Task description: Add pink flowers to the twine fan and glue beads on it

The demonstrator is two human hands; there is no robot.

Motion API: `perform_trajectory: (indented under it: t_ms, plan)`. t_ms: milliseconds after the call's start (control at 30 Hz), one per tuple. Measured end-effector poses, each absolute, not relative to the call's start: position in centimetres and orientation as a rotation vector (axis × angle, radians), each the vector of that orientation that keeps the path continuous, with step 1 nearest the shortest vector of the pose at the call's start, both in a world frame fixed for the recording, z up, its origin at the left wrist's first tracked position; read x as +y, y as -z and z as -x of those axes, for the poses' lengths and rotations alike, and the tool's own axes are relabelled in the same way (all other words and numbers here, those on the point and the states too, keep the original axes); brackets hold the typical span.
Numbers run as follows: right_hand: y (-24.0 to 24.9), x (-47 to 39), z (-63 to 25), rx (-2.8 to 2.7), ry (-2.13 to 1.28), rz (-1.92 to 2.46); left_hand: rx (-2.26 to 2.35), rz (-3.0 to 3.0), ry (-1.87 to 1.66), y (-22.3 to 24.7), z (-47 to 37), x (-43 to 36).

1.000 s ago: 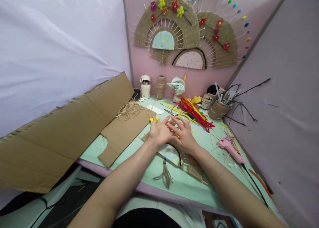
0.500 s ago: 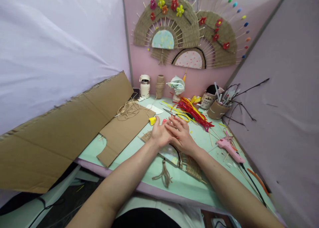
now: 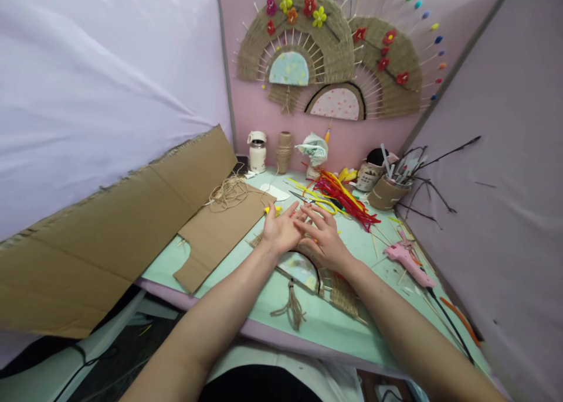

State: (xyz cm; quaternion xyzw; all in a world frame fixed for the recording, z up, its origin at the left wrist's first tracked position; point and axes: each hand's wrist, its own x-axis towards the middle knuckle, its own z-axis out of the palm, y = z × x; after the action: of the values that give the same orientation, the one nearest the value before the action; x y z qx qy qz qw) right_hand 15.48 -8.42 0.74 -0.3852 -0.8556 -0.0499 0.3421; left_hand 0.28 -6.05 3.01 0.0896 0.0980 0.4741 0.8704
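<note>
My left hand (image 3: pixel 281 231) is palm up with its fingers stretched out, and nothing shows in it. Over its fingers lies my right hand (image 3: pixel 324 238), palm down, fingers spread and touching the left. Beneath both hands is a half-round woven twine fan (image 3: pixel 345 296) with a floral cloth centre (image 3: pixel 299 271) edged in black; the hands hide its upper part. A twine tassel (image 3: pixel 291 308) hangs at its near edge. Just beyond the fingers lie yellow-handled scissors (image 3: pixel 323 204), and a small yellow piece (image 3: pixel 273 210) sits by my left thumb.
Cut cardboard (image 3: pixel 229 226) with loose twine (image 3: pixel 231 192) lies left, beside a large leaning cardboard sheet (image 3: pixel 109 214). Red and yellow pipe cleaners (image 3: pixel 345 200) are piled behind. A pink glue gun (image 3: pixel 409 262) with its cord rests right, near a pot (image 3: pixel 387 192) of tools and twigs.
My hands have slid slightly apart, with the left hand a little further left and its palm more exposed. The fan and other items stay where they were.
</note>
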Motion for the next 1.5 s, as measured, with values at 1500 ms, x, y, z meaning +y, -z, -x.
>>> perform_trajectory:
  t_ms: [1500]
  plan:
    - [-0.4,-7.1,-16.3,-1.787,-0.196,1.069,0.719,-0.445,-1.476,-3.3,-0.1,-4.8]
